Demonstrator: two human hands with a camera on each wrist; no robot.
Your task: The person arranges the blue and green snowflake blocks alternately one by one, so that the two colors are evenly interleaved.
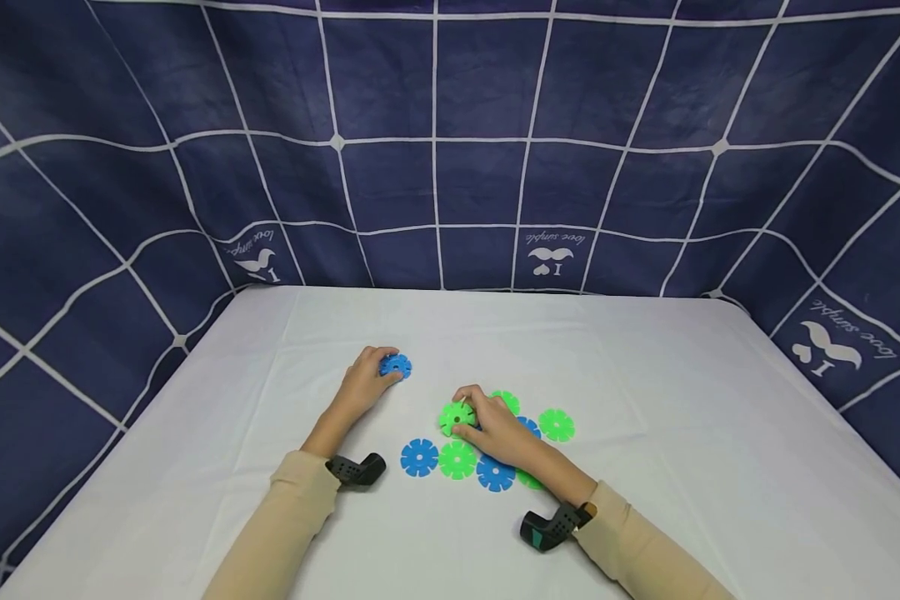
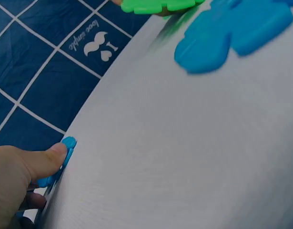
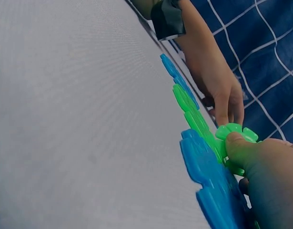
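My left hand (image 1: 367, 382) pinches a blue notched disc (image 1: 397, 365) between thumb and fingers, at the left above the other discs. In the left wrist view, the thumb lies over that blue disc (image 2: 69, 143). My right hand (image 1: 497, 427) grips a green notched disc (image 1: 456, 418) by its right side, just above the loose discs. In the right wrist view, the thumb presses on the face of this green disc (image 3: 237, 130). Below it on the table lie a blue disc (image 1: 419, 457), a green disc (image 1: 457, 460) and another blue disc (image 1: 496, 474) in a row.
A separate green disc (image 1: 557, 425) lies right of the right hand. Another green disc (image 1: 507, 402), a blue disc (image 1: 529, 427) and a further green disc (image 1: 528, 479) are partly hidden by the right hand and forearm. A blue checked cloth (image 1: 480, 183) hangs behind the white-covered table (image 1: 690, 400).
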